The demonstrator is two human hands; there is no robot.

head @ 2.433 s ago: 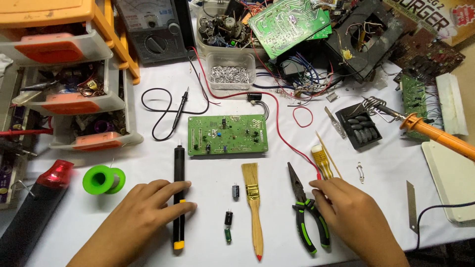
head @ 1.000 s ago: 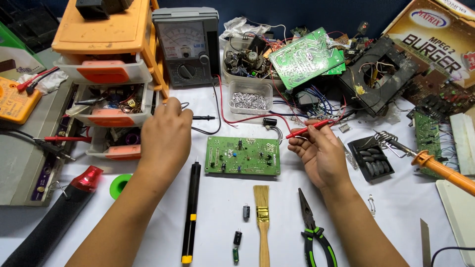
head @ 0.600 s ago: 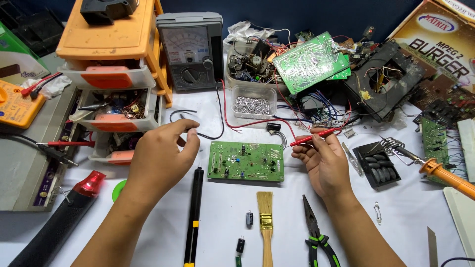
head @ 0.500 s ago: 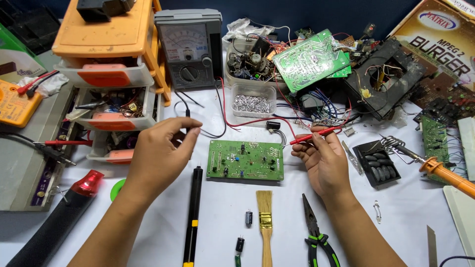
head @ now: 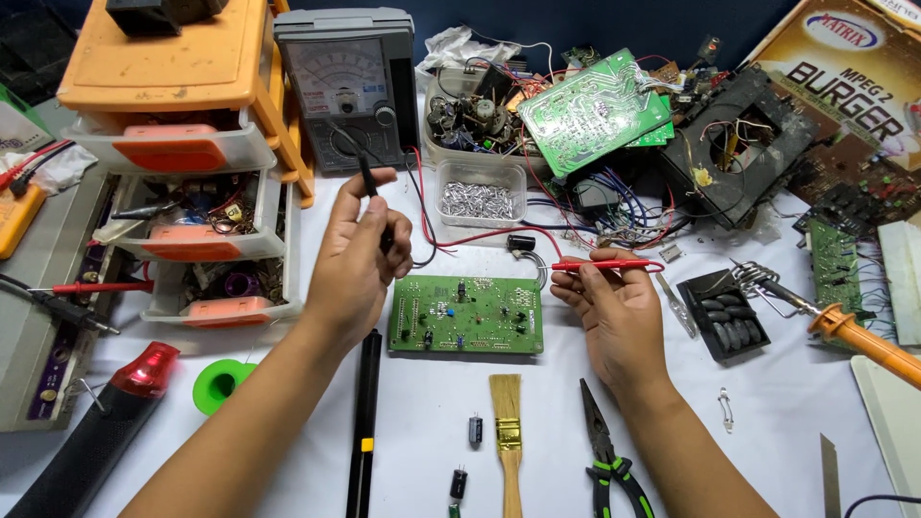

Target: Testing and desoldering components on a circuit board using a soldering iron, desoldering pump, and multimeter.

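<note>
A green circuit board (head: 467,315) lies flat on the white table (head: 767,422) between my hands. My left hand (head: 353,257) grips a black test probe (head: 370,188), tip up, just left of the board. My right hand (head: 614,312) holds a red test probe (head: 607,265) level, pointing left, at the board's upper right corner. Both probe leads run back to the grey analog multimeter (head: 347,88) standing behind the board.
An orange drawer cabinet (head: 187,163) stands at left. A tub of screws (head: 479,198) and a heap of boards and wires (head: 614,125) lie behind. A soldering iron (head: 859,336), pliers (head: 606,451), a brush (head: 507,436), a black pen-like tool (head: 364,422), capacitors (head: 475,429) and green solder reel (head: 222,382) surround the board.
My left hand picked up the black probe near the cabinet and brought it beside the board, raising the tip. My right hand, holding the red probe, has settled by the board's right corner.
</note>
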